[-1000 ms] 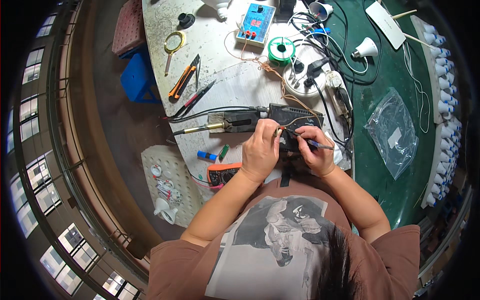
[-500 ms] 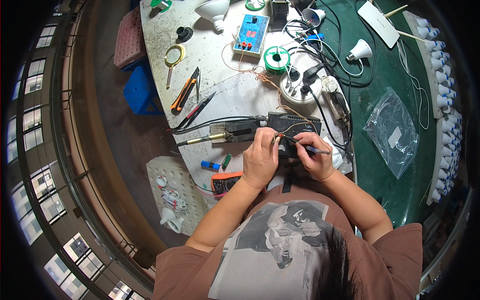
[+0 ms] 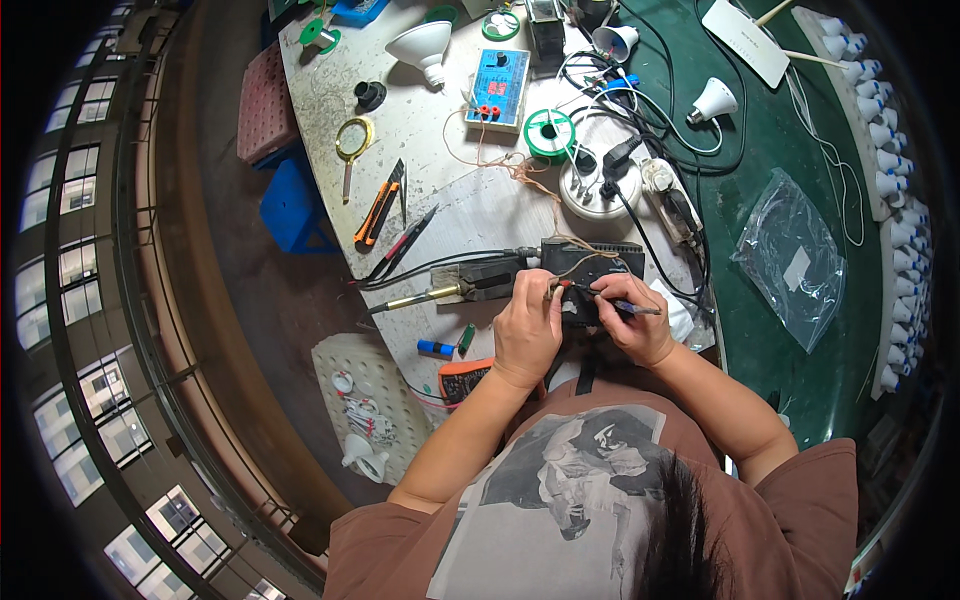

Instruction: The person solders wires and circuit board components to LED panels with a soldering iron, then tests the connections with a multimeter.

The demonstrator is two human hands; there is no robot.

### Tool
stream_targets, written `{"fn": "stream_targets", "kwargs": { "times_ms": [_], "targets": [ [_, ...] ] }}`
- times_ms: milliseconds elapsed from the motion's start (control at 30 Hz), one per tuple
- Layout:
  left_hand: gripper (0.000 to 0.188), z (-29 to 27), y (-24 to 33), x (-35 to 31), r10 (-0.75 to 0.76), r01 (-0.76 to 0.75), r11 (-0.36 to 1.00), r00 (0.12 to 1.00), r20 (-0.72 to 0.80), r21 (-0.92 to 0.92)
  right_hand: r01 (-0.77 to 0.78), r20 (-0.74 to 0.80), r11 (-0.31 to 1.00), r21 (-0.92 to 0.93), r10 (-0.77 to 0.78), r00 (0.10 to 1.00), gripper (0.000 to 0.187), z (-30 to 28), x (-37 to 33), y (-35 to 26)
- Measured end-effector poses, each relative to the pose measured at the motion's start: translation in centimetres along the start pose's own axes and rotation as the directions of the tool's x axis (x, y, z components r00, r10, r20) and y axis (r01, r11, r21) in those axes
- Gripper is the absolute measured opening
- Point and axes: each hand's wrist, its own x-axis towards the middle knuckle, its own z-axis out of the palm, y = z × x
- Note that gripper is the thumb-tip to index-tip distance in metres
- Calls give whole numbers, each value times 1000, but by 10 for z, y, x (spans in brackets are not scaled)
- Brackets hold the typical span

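Both hands meet over a black box-shaped device (image 3: 590, 258) near the front of the white table. My left hand (image 3: 528, 328) is closed in a pinch near a small red-ended piece (image 3: 566, 284) at the end of a thin orange-brown wire (image 3: 572, 262). What lies between its fingertips is mostly hidden. My right hand (image 3: 637, 318) grips a slim dark pointed tool (image 3: 640, 308) like a pen, its tip directed at the red piece. Whether the tip touches is too small to tell. The wire runs back toward a blue tester box (image 3: 498, 88).
Left of my hands lie a soldering iron (image 3: 415, 298), a blue cylindrical cell (image 3: 435, 348), an orange multimeter (image 3: 465, 380) and an orange utility knife (image 3: 378, 212). Beyond are a solder spool (image 3: 550, 134) and a round white power socket (image 3: 598, 190) with tangled cables. A plastic bag (image 3: 790, 262) lies right.
The whole view has turned and shifted slightly. Both hands stay together over the black device in nearly the same pose, with the dark tool still in my right hand.
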Motion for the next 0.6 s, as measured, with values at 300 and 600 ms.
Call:
{"fn": "stream_targets", "kwargs": {
  "times_ms": [300,600],
  "targets": [
    [26,-1,2,2,9,-9,999,1000,11,35,22,-20,1000,-3,-22,1000,15,1,0,2],
    [23,-1,3,3,9,-9,1000,1000,3,13,26,-23,1000,6,-26,999,14,1,-1,3]
  ]
}}
